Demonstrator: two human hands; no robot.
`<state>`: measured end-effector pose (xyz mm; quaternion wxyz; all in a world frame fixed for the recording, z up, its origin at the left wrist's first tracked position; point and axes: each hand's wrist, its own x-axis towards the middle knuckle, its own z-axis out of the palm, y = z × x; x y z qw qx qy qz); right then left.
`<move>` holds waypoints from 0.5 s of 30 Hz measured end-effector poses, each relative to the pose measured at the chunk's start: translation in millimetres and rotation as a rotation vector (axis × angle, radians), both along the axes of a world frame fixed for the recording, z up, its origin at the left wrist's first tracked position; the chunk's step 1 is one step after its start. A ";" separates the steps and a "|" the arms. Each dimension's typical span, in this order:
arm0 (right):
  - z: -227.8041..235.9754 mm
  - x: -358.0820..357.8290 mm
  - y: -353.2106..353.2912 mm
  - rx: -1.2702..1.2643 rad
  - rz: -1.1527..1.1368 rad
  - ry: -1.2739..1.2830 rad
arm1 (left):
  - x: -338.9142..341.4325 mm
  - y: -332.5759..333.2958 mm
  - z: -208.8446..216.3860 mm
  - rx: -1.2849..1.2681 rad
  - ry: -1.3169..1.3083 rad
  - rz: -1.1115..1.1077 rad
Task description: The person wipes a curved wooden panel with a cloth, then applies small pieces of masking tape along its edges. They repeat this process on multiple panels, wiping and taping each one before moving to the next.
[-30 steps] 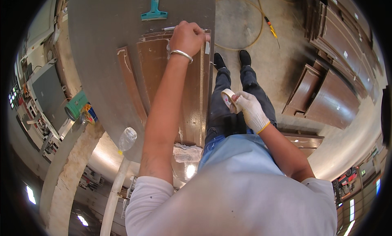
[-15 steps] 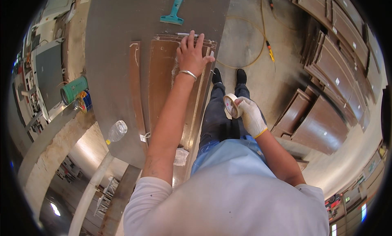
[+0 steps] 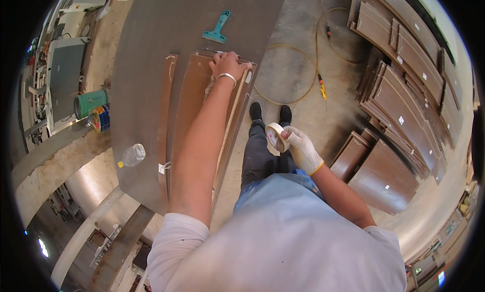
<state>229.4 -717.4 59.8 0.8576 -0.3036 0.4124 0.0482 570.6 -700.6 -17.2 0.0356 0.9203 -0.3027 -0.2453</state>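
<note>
A stack of long brown panels (image 3: 188, 90) lies along the right edge of the grey table. My bare left hand (image 3: 230, 65), with a bracelet at the wrist, curls its fingers over the far end of this stack, its thumb at the right corner. The fingertips are partly hidden. A narrow brown strip (image 3: 164, 105) lies just left of the stack. In front of my body, my right hand (image 3: 304, 149), in a white knit glove, grips a roll of masking tape (image 3: 275, 137). The thumb sticks out bare from the glove.
Beyond the stack lies a teal scraper (image 3: 217, 29) on the table (image 3: 144, 85). A plastic bottle (image 3: 133, 154) rests near the left edge, with a green bucket (image 3: 91, 103) beside the table. A yellow hose (image 3: 303, 92) loops on the floor; brown panels (image 3: 399, 105) are stacked at right.
The fingers of my left hand went from spread flat to curled over the panels' far end. A pen seen there earlier is now out of sight. The tape stays in my right hand.
</note>
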 end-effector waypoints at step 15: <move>100.5 11.4 -53.8 -0.675 0.456 -0.534 | -151.6 126.8 100.2 -0.736 0.279 0.496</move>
